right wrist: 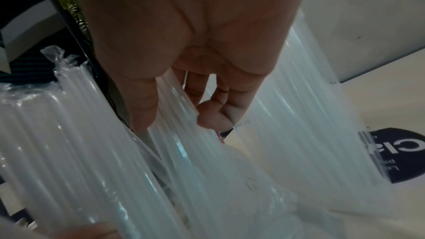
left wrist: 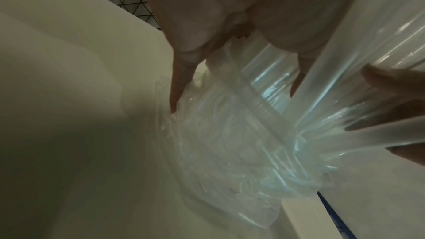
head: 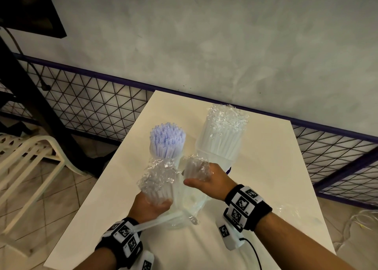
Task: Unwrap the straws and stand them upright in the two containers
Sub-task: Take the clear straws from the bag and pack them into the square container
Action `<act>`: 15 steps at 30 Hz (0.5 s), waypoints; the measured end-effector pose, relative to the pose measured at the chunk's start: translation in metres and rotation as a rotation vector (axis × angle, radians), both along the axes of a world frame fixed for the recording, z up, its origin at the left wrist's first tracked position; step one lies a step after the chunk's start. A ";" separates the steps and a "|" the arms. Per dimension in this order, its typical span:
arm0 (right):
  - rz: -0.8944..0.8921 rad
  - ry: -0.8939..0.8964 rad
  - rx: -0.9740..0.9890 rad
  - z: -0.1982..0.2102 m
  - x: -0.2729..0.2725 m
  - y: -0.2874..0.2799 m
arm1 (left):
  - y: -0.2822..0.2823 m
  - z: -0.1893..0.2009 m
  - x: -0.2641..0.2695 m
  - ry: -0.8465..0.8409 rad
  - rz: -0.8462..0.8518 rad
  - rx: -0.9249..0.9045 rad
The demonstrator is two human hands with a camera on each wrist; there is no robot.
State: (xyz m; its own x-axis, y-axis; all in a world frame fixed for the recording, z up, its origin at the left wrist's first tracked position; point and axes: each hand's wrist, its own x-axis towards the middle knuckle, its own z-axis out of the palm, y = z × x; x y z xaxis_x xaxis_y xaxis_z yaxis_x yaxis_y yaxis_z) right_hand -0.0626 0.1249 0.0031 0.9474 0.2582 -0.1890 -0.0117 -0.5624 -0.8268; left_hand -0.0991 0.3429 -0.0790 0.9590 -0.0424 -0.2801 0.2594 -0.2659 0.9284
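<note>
Head view
- Table (head: 266, 157): white top, set against a grey wall (head: 225, 34) with a mesh fence (head: 81, 97) along its base; a white chair (head: 26, 153) stands off to my left.
- Left container (head: 163, 155): clear, on the table; unwrapped bluish straws (head: 167, 138) stand upright in it, fanned at the top.
- Right container (head: 214, 157): clear, just beside the first; wrapped straws (head: 223, 130) stand in it, crinkled film at their tops.
- Left hand (head: 150, 206): my fingers are curled round a bundle (head: 161, 185) of wrapped straws, held above the near table edge. One straw (head: 155, 222) slants back over my wristband.
- Right hand (head: 210, 179): thumb and fingers are closed on a second bundle (head: 196, 167), just in front of the right container.
- Bag (head: 190, 206): loose clear film, hanging between my two hands.

Left wrist view
- Left hand (left wrist: 230, 24): palm over the bundle (left wrist: 287, 79); fingertips (left wrist: 177, 94) reach to the bag (left wrist: 230, 152), which is bunched on the table (left wrist: 69, 97).

Right wrist view
- Right hand (right wrist: 184, 43): thumb and curled fingers (right wrist: 214, 114) pinch the second bundle (right wrist: 184, 143).
- Bundle (right wrist: 57, 143): lies at the left of this view, knotted film at its top.
- Right container (right wrist: 310, 124): behind my fingers, a dark round label (right wrist: 395, 154) beside it. Lettering is too blurred to read.
</note>
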 end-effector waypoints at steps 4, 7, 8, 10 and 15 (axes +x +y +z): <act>-0.007 0.012 -0.011 0.001 -0.001 -0.001 | 0.000 -0.001 0.002 -0.015 -0.018 0.007; -0.057 -0.044 -0.068 0.005 0.000 0.000 | 0.001 -0.015 0.002 -0.027 0.075 0.025; -0.073 -0.066 -0.099 0.006 0.001 0.001 | 0.002 -0.019 0.002 -0.028 0.086 0.015; -0.089 -0.084 -0.120 0.007 0.002 0.002 | 0.000 -0.017 0.002 -0.031 0.089 0.020; -0.025 -0.084 -0.076 0.011 -0.002 0.003 | 0.004 -0.019 0.001 -0.036 0.036 0.007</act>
